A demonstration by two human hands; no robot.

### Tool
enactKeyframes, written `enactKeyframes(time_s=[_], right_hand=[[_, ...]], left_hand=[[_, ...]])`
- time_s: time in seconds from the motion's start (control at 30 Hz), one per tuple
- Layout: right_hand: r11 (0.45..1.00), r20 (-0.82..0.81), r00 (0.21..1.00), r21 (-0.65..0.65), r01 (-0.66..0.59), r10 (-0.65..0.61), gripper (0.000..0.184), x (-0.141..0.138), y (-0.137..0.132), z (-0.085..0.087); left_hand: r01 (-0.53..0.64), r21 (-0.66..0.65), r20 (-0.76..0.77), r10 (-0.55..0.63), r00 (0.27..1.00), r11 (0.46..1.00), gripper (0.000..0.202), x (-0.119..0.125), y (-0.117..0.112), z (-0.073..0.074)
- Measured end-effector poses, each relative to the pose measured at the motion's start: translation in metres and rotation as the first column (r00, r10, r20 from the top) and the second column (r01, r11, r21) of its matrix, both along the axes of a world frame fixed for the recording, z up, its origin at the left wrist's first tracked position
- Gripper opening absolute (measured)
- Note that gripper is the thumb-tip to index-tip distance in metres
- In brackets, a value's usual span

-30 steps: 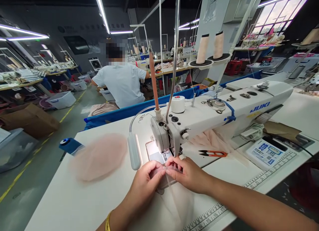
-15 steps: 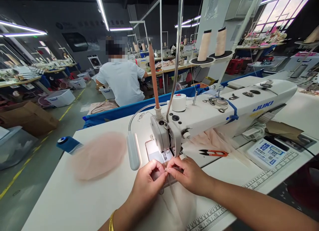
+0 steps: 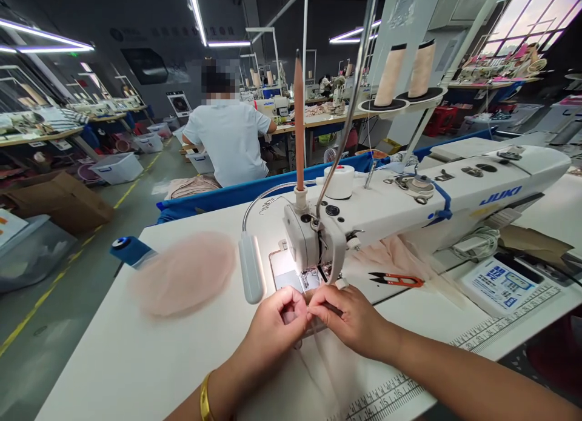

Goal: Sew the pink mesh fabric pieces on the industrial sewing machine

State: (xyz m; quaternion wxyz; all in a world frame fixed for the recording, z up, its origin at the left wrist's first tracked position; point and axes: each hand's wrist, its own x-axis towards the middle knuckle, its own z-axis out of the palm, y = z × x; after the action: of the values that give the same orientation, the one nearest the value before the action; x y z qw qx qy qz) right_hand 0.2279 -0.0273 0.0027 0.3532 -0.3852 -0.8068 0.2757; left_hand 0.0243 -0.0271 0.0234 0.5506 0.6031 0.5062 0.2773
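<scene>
Both hands meet just in front of the needle area of a white sewing machine (image 3: 386,209). My left hand (image 3: 277,318) pinches a sheer pale fabric (image 3: 325,372) between thumb and forefinger. Fingertip to fingertip with it, my right hand (image 3: 348,315) pinches the same fabric. The cloth hangs from the fingers over the table's front part, thin and partly blurred. The presser foot (image 3: 311,278) is right behind the fingers. Whether the fabric's far end lies under it is hidden by the hands.
Left on the table lies a round piece of pink sheer fabric (image 3: 186,275), beside a blue thread spool (image 3: 131,251). Orange thread snips (image 3: 398,280) and more pink fabric (image 3: 395,257) lie right. A lamp (image 3: 251,269) stands by the needle. A person (image 3: 227,136) sits ahead.
The camera view has shifted slightly, so the machine appears farther right. My hands keep their pinch on the fabric at nearly the same place before the needle.
</scene>
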Motion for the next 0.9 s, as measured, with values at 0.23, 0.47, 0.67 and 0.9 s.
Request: enactKeyframes(time_s=[0.23,0.47,0.67,0.9], right_hand=[[1.0,-0.004,1.0,0.011,-0.002,0.002,0.025,0.0004,-0.0013,0.0008],[1.0,0.004,1.0,0.012,-0.009,0.009,0.027,0.0006,-0.0023,0.0017],[0.999,0.011,1.0,0.039,-0.004,0.003,0.029,0.0015,-0.0024,0.0029],[0.998,0.004,1.0,0.055,-0.013,0.013,0.03,0.0016,-0.0021,0.0037]], left_hand=[[-0.022,0.055,-0.024,0.024,0.999,0.998,0.026,-0.0001,-0.0048,-0.0013],[-0.025,-0.028,0.053,0.026,0.998,0.999,0.027,0.0037,-0.0043,0.0059],[0.012,-0.074,0.058,-0.007,0.998,0.997,0.034,-0.0002,-0.0047,0.0036],[-0.01,0.091,0.03,0.007,1.0,0.996,0.029,-0.0008,-0.0039,0.0016]])
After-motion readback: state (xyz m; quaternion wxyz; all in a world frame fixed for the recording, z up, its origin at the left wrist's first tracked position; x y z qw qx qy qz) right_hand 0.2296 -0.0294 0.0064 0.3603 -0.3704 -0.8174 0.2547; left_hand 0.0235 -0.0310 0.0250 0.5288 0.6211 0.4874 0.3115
